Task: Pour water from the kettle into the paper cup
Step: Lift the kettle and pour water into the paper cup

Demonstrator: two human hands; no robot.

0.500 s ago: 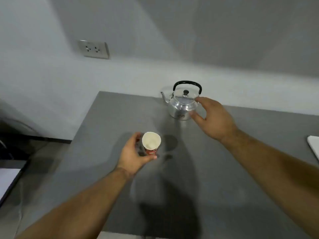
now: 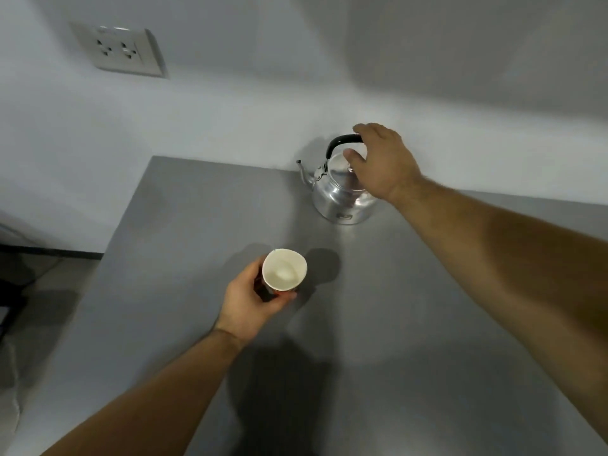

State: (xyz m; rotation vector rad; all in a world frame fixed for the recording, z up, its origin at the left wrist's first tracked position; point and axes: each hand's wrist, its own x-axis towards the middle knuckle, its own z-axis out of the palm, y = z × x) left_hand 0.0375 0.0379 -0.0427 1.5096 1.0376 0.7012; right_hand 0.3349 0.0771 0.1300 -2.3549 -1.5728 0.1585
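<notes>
Near a shiny aluminium kettle [image 2: 342,195], the right hand [image 2: 383,162] curls around its black handle, grip unconfirmed, while the left hand [image 2: 250,301] clasps a white paper cup [image 2: 284,270]; lifting and tilting should follow.

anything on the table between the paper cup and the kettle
No object. In the head view the grey table is bare between the paper cup and the kettle; only the cup's shadow falls on it.

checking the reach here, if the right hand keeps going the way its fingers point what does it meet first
Probably the kettle's black handle: the right hand arches over it, fingers curling at the grip. Whether they already touch is unclear from this view.
</notes>
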